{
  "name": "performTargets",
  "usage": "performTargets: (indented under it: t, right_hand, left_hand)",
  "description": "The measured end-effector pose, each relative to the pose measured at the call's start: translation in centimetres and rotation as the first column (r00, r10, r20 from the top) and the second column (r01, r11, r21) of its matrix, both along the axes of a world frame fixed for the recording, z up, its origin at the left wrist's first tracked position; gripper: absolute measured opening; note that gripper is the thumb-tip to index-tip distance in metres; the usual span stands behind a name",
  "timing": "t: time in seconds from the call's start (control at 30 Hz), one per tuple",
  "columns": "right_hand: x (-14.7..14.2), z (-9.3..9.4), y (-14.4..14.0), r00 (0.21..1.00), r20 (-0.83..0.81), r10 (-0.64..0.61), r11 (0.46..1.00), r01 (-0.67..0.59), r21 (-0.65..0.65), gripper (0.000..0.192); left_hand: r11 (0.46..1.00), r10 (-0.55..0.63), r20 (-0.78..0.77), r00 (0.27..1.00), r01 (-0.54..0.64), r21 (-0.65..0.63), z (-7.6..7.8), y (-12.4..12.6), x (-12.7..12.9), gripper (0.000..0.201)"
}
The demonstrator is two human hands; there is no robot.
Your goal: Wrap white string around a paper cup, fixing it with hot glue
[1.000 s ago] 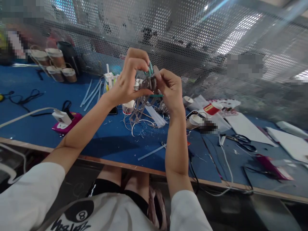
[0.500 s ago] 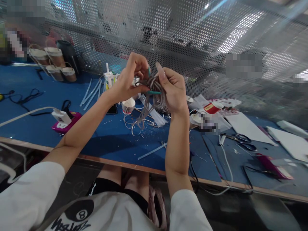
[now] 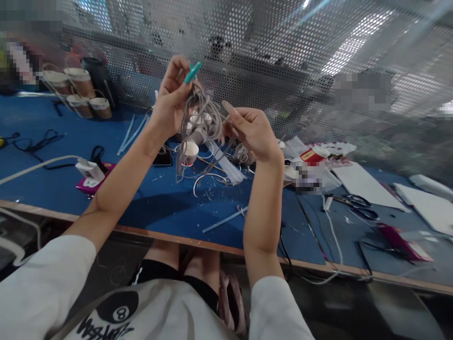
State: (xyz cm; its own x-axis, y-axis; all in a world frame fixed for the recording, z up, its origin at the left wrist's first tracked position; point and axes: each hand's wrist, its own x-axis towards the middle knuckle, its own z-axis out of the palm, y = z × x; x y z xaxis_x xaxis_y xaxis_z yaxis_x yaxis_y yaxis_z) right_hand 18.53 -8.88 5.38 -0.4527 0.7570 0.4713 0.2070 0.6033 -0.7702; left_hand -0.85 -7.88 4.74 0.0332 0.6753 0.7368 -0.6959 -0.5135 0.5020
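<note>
Raised above the desk, my left hand (image 3: 171,97) pinches the top of a loose, tangled bundle of thin grey cord (image 3: 203,111). Long teal nails cross at its thumb and fingertip. Loops of the cord hang down below that hand. To the right and a little lower, my right hand (image 3: 253,130) is closed, thumb against fingers, on a strand leading from the bundle; its fingertips are partly hidden. Behind the hanging cord stands a white paper cup (image 3: 190,153). More tangled cord (image 3: 241,153) lies beyond my right hand.
The blue desk (image 3: 170,208) holds scraps, clear strips (image 3: 224,219), a phone (image 3: 163,157) and a magenta device with a white plug (image 3: 90,171). Handled paper cups (image 3: 81,80) stand back left. Scissors (image 3: 354,202) and white boards (image 3: 368,184) lie right. A perforated metal screen (image 3: 269,66) rises behind.
My left hand has moved up and left with the grey cord bundle, away from my right hand. The bundle now hangs more spread out, with a strand stretched toward my right hand.
</note>
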Motion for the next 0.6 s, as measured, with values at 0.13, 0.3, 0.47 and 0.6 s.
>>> performTargets:
  t: [0.13,0.3,0.47,0.6]
  right_hand:
    - [0.6,0.3,-0.2,1.0,-0.026,-0.017,0.997,0.015,-0.074,0.06]
    - [1.1,0.2,-0.1,0.999,-0.043,-0.001,0.993,-0.004,-0.114,0.057]
    - [1.5,0.5,-0.3,0.998,0.05,0.023,0.999,-0.021,-0.041,0.05]
    - [1.3,0.4,0.0,0.995,-0.033,-0.09,0.988,0.093,0.122,0.043]
  left_hand:
    - [0.972,-0.026,0.197,0.98,0.071,-0.226,1.1,-1.0,-0.2,0.043]
    - [0.903,0.018,0.253,0.967,0.093,-0.42,1.8,-1.3,-0.5,0.039]
    - [0.883,0.044,0.169,0.985,0.041,-0.468,1.7,-0.7,-1.0,0.046]
    - [0.909,0.034,0.08,0.996,0.002,-0.417,1.2,0.1,-1.7,0.051]
